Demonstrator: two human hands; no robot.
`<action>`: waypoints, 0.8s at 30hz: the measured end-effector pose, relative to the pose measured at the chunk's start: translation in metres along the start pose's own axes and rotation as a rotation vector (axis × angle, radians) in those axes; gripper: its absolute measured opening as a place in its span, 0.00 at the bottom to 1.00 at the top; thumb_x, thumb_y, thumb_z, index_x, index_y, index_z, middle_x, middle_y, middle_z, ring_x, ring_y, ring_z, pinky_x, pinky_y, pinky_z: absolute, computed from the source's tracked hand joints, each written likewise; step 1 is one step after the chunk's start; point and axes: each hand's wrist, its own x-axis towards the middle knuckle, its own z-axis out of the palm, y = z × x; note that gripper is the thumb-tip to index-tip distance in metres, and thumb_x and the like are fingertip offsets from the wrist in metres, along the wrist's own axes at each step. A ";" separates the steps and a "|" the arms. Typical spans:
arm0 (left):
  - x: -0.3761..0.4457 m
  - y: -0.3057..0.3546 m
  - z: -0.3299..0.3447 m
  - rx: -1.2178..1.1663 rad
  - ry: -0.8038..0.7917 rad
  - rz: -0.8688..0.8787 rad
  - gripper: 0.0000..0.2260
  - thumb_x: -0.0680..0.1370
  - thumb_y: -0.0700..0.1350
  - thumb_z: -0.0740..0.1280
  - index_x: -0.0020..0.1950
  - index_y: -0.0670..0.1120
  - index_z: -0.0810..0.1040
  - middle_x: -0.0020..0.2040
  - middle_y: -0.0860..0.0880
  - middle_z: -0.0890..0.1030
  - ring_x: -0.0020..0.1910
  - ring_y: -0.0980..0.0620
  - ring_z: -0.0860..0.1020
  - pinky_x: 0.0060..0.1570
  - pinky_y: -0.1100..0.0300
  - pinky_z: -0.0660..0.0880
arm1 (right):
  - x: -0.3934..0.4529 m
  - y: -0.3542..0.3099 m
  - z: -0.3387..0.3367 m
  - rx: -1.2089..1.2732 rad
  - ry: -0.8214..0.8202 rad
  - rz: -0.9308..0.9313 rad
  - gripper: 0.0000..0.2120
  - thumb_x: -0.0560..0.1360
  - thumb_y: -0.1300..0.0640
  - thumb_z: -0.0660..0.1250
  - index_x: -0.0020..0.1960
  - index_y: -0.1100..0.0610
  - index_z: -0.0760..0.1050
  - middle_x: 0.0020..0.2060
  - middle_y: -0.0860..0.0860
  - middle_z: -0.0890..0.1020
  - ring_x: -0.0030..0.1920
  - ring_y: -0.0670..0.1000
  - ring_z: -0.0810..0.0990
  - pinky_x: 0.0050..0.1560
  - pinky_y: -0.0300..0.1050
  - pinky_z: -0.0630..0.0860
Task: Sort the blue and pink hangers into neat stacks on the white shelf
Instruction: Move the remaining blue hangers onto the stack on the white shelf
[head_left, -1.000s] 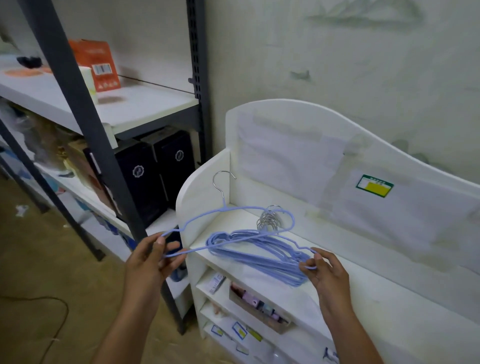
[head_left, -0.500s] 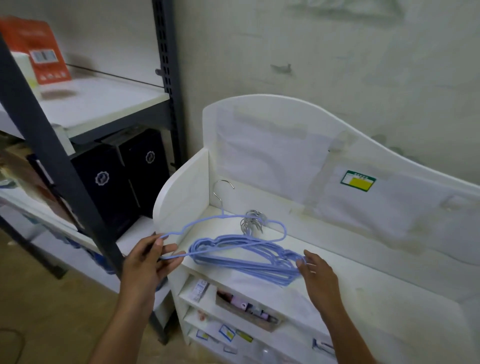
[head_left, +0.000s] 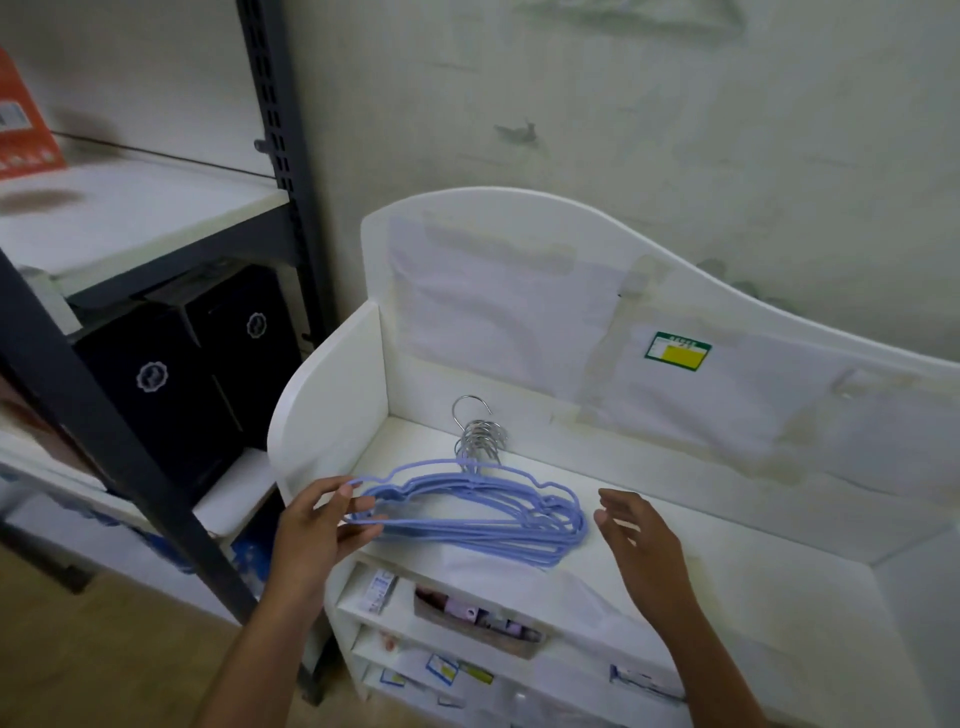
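a second earlier i had the top blue hanger (head_left: 470, 480) raised off the stack (head_left: 483, 525), one end in each hand, its hook clear above the others. by this moment it had come down onto the pile at the left end of the white shelf (head_left: 727, 551), and its hook (head_left: 470, 415) stood just behind the bunch of other hooks (head_left: 483, 439) near the back panel. i judged that hanger as good as placed, the blue stack one taller and fairly tidy, the hooks all pointing the same way.

my right hand (head_left: 641, 540) had let go; its grip was released, fingers spread and loosely bent, just beside the stack's right end and touching nothing that i could see. my left hand (head_left: 322, 530) was still grasping the left end of the pile, thumb over the top wire and fingers (head_left: 363, 532) curled under, so that end of the top hanger looked a little lifted.

i saw no pink hangers anywhere in view, so that half of the sort seemed to lie elsewhere. the remaining risk was the left end sliding off the shelf's front edge when i let it go.
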 end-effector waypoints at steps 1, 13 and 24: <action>0.004 -0.003 0.001 0.005 -0.009 -0.012 0.07 0.82 0.40 0.62 0.49 0.42 0.79 0.42 0.39 0.83 0.37 0.42 0.84 0.37 0.56 0.83 | 0.000 0.000 0.000 -0.006 -0.003 -0.008 0.10 0.77 0.57 0.70 0.58 0.48 0.78 0.53 0.42 0.82 0.53 0.41 0.80 0.52 0.32 0.73; 0.048 -0.032 -0.002 0.568 -0.010 0.222 0.06 0.81 0.39 0.65 0.48 0.44 0.81 0.42 0.41 0.83 0.38 0.43 0.82 0.37 0.54 0.80 | 0.000 -0.007 0.006 -0.036 -0.023 -0.004 0.10 0.77 0.54 0.70 0.57 0.45 0.76 0.53 0.39 0.80 0.54 0.40 0.78 0.53 0.38 0.72; 0.071 -0.029 0.003 1.179 -0.227 0.397 0.16 0.74 0.45 0.74 0.61 0.49 0.79 0.57 0.51 0.75 0.56 0.51 0.75 0.54 0.59 0.73 | 0.032 -0.002 0.032 -0.338 -0.240 -0.044 0.17 0.76 0.54 0.70 0.63 0.53 0.74 0.57 0.44 0.78 0.58 0.46 0.77 0.59 0.41 0.70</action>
